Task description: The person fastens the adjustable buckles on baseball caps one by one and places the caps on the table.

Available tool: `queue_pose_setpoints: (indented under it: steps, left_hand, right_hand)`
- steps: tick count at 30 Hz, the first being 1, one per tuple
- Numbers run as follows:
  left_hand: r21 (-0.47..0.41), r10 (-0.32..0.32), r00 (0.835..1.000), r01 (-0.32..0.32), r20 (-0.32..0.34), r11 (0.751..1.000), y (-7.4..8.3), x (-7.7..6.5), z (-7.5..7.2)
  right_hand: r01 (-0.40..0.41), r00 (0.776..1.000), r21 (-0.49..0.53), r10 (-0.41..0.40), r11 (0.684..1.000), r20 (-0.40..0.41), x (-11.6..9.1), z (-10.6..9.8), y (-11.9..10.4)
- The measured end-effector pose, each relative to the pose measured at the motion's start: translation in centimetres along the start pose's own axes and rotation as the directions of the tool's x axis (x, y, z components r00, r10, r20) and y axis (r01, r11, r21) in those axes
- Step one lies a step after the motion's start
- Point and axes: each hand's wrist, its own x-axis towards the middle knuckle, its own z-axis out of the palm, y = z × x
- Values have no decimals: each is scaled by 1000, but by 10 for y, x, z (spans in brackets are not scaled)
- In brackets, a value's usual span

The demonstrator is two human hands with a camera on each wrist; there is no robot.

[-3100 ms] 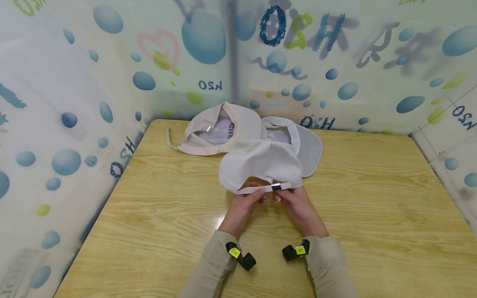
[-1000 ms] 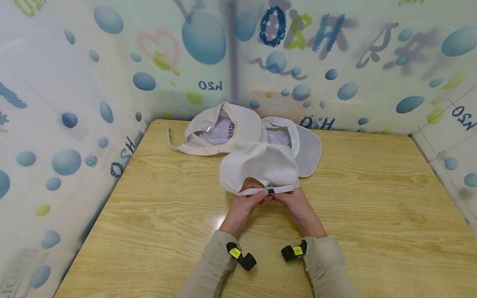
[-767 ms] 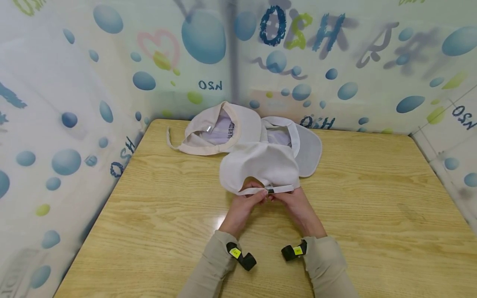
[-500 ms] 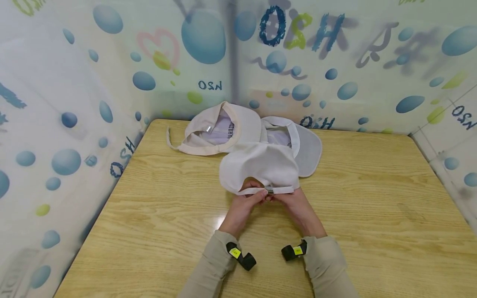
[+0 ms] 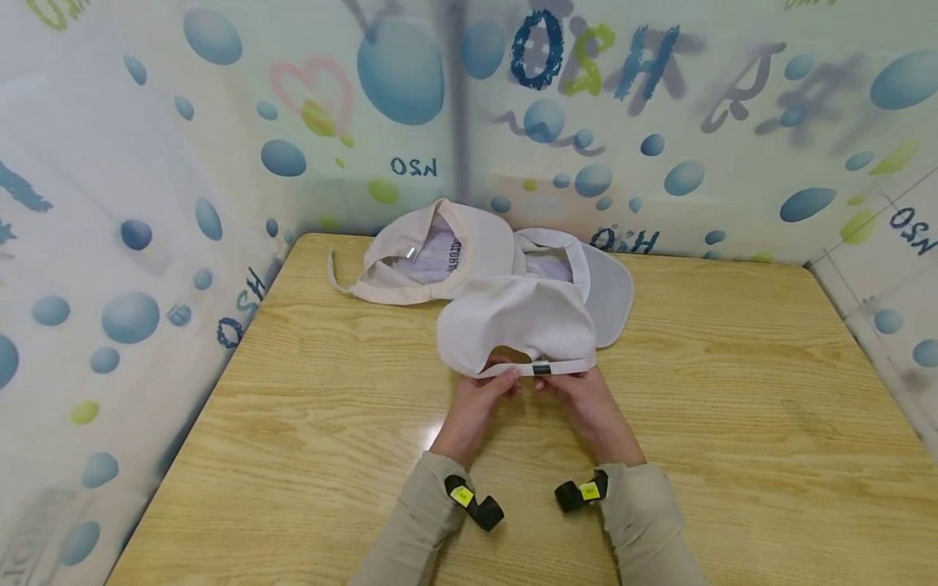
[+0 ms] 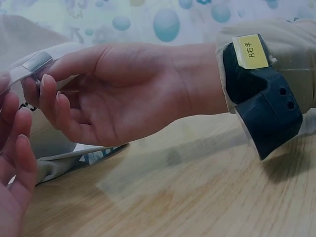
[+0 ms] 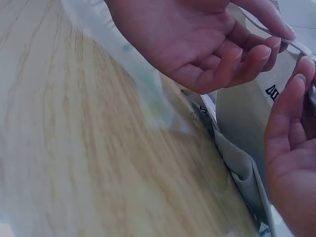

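A white baseball cap (image 5: 520,313) is held up with its back toward me, the adjustable strap (image 5: 572,367) running across the opening. My left hand (image 5: 476,407) pinches the strap left of the dark metal buckle (image 5: 541,369). Just right of that buckle, my right hand (image 5: 589,407) pinches the strap between thumb and fingers. In the left wrist view the right thumb touches the strap beside the shiny buckle (image 6: 37,62). The right wrist view has the left hand (image 7: 197,44) above, fingers curled at the strap. Most of the cap's brim is hidden.
Behind the held cap lie a beige cap (image 5: 410,260) with a loose strap end and another pale cap (image 5: 611,297), both with openings showing. They sit near the back edge of the wooden table (image 5: 293,423). Printed walls (image 5: 469,146) stand behind and beside it.
The hands have drawn slightly apart, and the right one has shifted right. The buckle, partly covered by fingertips before, now shows farther right. The cap has moved a little right and up.
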Motion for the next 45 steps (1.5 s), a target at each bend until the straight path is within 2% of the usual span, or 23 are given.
queue_pose_setpoints:
  steps: [5, 12, 24, 29, 38, 45]
  left_hand:
    - [-28, -16, 1000, 15, -17, 999, 1, 0, 1]
    - [-20, 4, 1000, -4, -6, 1000, 2, -1, 1]
    - [-26, 14, 1000, -14, -3, 1000, 2, -1, 1]
    - [-19, 19, 1000, -19, 2, 1000, 2, 0, 1]
    - [25, 67, 997, -68, 23, 997, 2, 1, 1]
    - [46, 51, 999, -51, 7, 998, 2, 1, 1]
  right_hand:
    - [7, 1000, 15, -7, 1000, 5, 1, 0, 0]
    - [-9, 1000, 0, 9, 1000, -29, 1, 1, 1]
    - [-3, 999, -27, 2, 1000, -34, 0, 2, 2]
    - [-7, 999, -49, 5, 999, -38, 1, 3, 2]
    - [-38, 998, -97, 34, 995, -48, 1, 5, 1]
    - [-47, 998, -145, 39, 988, -57, 1, 7, 2]
